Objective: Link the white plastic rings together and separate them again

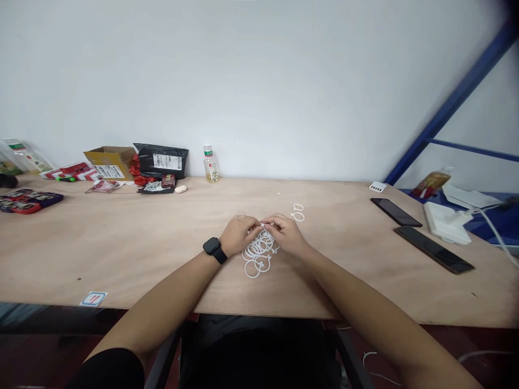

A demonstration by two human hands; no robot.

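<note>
Plywood table (121, 243), contents as I log them from the remote station.

1. Well off to the left of the left hand, back by the wall: cardboard box (110, 162), black mailer bag (162, 160) touching its right side, then a small clear bottle (210, 163) standing upright.
2. Left hand (239, 233), black watch (214, 249) on its wrist. Fingers curled, tips pinched on the far edge of the white rings (259, 251).
3. White rings: a loose overlapping heap flat on the table, between the two hands and spilling towards me from under the fingertips. I cannot tell which single ring is gripped.
4. Right hand (287, 233), curled likewise, fingertips meeting those of the left hand and pinching the same heap.
5. Two loose rings (298, 213), just beyond the right hand, apart from the heap.
6. Well right of the right hand: two dark phones (395, 212) lying face up, side by side, and a white charger block (446, 222) past them.
</note>
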